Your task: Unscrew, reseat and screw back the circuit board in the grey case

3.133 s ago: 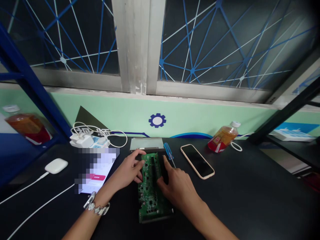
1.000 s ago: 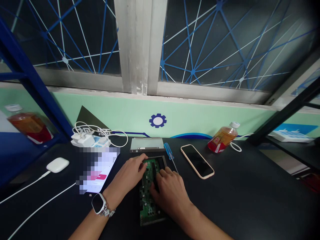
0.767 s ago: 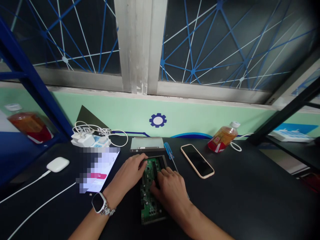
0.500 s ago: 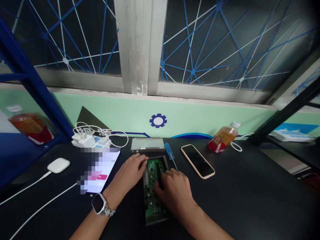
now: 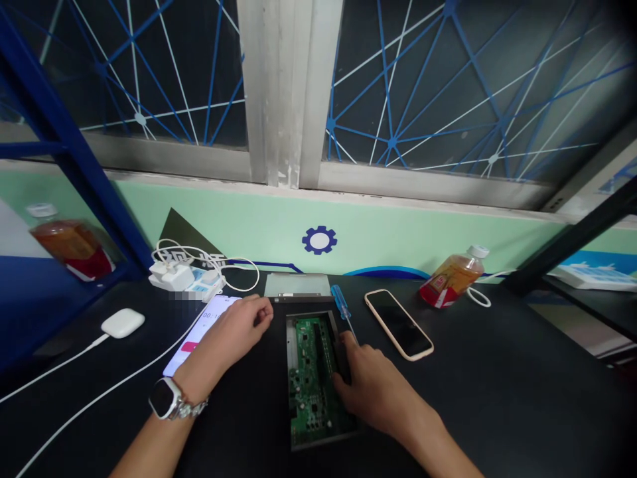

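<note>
A green circuit board (image 5: 306,372) lies in a dark, shallow metal housing (image 5: 323,441) in front of me. My right hand (image 5: 381,392) is at the housing's right edge, thumb and forefinger apart, with the thumb over the edge of the board. Up and left of the housing, my left hand (image 5: 243,326) is raised with its fingers curled in; whatever they may hold does not show. A flat metal panel (image 5: 297,285) lies behind the housing. The blue-handled screwdriver (image 5: 341,303) rests to the right of the panel, its tip near my right forefinger.
To the right lie a phone in a pale case (image 5: 399,325) and a drink bottle (image 5: 452,275). A lit phone (image 5: 182,355) is partly under my left forearm. Further left are a white earbud case (image 5: 123,323), cables and a power strip (image 5: 196,279). A wall stands behind.
My left hand has come off the housing's upper left corner and moved left, its fingers curling. My right hand has drawn back from over the board to the housing's right edge.
</note>
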`<move>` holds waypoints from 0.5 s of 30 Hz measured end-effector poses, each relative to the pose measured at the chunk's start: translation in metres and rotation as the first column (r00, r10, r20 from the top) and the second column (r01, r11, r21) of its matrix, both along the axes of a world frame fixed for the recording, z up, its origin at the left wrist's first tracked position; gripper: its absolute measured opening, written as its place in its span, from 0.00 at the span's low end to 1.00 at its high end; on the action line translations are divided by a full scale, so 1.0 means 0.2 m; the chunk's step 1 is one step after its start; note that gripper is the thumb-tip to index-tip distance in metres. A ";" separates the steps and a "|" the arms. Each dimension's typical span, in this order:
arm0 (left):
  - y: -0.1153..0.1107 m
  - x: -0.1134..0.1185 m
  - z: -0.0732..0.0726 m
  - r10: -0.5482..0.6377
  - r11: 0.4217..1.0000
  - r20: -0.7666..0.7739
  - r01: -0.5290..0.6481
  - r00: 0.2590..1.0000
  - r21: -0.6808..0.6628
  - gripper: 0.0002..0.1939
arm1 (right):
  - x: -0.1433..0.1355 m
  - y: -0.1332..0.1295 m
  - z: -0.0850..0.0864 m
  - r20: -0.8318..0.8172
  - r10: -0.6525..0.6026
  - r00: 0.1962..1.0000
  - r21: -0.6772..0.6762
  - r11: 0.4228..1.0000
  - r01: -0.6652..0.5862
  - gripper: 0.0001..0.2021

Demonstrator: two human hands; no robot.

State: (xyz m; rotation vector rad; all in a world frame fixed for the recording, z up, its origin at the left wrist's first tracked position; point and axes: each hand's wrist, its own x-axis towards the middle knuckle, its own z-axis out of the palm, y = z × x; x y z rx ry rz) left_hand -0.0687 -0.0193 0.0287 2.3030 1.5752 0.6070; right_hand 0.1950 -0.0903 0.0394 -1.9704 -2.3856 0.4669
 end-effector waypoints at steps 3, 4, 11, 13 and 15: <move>0.02 -0.08 -0.04 -0.018 0.997 -0.010 0.017 1.000 -0.071 0.07 | -0.01 0.00 0.01 0.017 -0.019 1.000 0.000 1.000 0.019 0.20; 0.03 -0.10 -0.06 -0.017 0.995 -0.011 0.016 1.000 -0.099 0.06 | -0.02 0.00 0.01 0.028 -0.028 0.999 0.004 1.000 0.028 0.18; 0.05 -0.16 -0.16 0.032 0.981 -0.027 -0.036 0.999 -0.189 0.06 | -0.06 0.02 0.00 0.021 -0.050 0.999 0.032 0.998 0.050 0.13; 0.06 -0.16 -0.18 0.038 0.981 -0.047 -0.046 0.998 -0.188 0.06 | -0.06 0.02 0.00 0.023 -0.051 0.998 0.034 0.998 0.050 0.14; 0.06 -0.16 -0.19 0.049 0.981 -0.066 -0.061 0.997 -0.185 0.06 | -0.04 0.02 0.01 0.018 -0.041 0.999 0.025 0.999 0.040 0.19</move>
